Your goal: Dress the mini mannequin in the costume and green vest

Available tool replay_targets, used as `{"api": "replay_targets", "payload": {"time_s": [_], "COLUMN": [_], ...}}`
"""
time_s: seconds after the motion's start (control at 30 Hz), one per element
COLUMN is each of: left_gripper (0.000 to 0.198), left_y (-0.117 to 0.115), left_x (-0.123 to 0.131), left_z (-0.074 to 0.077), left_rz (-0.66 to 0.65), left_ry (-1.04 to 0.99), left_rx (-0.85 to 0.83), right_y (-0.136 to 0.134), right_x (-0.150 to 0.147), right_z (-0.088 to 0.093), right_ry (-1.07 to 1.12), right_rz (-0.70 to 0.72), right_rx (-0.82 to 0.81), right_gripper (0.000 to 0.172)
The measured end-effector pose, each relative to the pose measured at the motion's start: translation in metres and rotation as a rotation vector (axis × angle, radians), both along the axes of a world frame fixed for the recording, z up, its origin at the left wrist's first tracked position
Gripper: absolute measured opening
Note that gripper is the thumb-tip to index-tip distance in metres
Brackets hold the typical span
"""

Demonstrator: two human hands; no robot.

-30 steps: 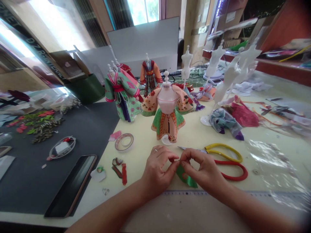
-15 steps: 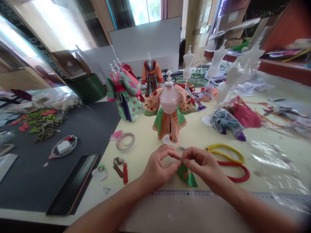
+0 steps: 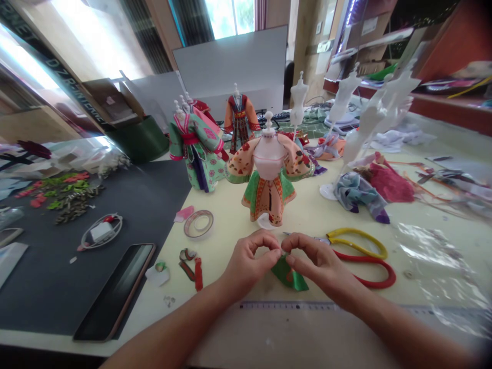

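Between my two hands hangs a small piece of green fabric [image 3: 289, 277] with an orange pattern, just above the table. My left hand [image 3: 253, 261] pinches its upper edge between thumb and index finger. Close beside it, my right hand [image 3: 321, 261] has thumb and index finger slightly apart at the fabric's edge. Any finer thing at the fingertips is too small to make out. Behind the hands stands a mini dress form [image 3: 269, 163] in a peach and green costume. Scissors [image 3: 359, 256] with one yellow and one red handle lie by my right hand, blades partly hidden.
Left of my hands lie a tape roll [image 3: 199, 224], ribbon scraps [image 3: 198, 274] and a phone [image 3: 115, 292]. A ruler [image 3: 269, 305] runs along the front. More dressed forms [image 3: 198, 148] and bare white forms [image 3: 299, 100] stand behind. Fabric scraps [image 3: 388, 179] and clear plastic [image 3: 430, 251] lie right.
My right thumb and index finger have parted from their pinch. The green fabric has shifted slightly left and turned, staying with my left hand.
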State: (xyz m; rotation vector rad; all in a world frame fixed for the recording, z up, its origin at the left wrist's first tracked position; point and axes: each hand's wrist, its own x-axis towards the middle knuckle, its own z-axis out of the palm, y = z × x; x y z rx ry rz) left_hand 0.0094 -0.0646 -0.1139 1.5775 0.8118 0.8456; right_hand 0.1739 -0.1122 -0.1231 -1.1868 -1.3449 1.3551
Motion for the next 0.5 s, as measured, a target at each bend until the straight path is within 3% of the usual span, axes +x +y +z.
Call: {"api": "replay_targets", "payload": {"time_s": [0.3, 0.5], "left_gripper": [0.01, 0.01], "left_y": [0.0003, -0.0002], "left_x": [0.0015, 0.0019], "left_z": [-0.0011, -0.0006], "left_rz": [-0.007, -0.002], "left_ry": [-0.098, -0.114], "left_rx": [-0.265, -0.341], "right_y": [0.0009, 0.0001], "right_x": [-0.0008, 0.0003], "right_z": [-0.0055, -0.0083], "right_ry": [0.104, 0.088], "right_rz": [0.035, 0.019], "right_rx": [-0.123, -0.186], "right_gripper": [0.012, 0.006]}}
